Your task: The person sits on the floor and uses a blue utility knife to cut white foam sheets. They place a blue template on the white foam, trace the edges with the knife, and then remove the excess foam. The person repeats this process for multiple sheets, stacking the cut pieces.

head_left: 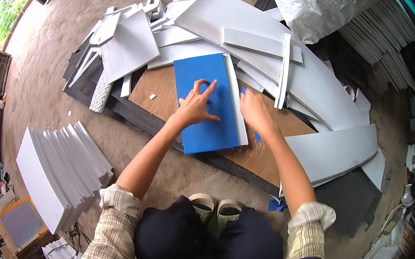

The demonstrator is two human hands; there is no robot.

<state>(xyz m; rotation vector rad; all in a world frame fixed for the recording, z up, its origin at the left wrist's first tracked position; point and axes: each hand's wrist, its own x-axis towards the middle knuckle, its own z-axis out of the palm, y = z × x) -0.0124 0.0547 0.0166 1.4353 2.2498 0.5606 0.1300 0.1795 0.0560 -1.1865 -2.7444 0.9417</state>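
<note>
The left hand [196,107] spreads open over the blue rectangular sheet [210,138] — seemingly to steady it on the white board [241,129] at the plywood panel's near edge — while the right hand [256,114] curls alongside, its grip on anything impossible to tell.

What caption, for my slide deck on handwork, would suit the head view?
Left hand spread over a blue sheet, right hand alongside, white sheets piled beyond.

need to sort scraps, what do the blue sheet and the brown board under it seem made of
The blue sheet looks like matte foam, given its even, low-sheen face, though coated board is possible. The brown board is probably worn plywood, from its streaky, wood-toned surface.
</note>
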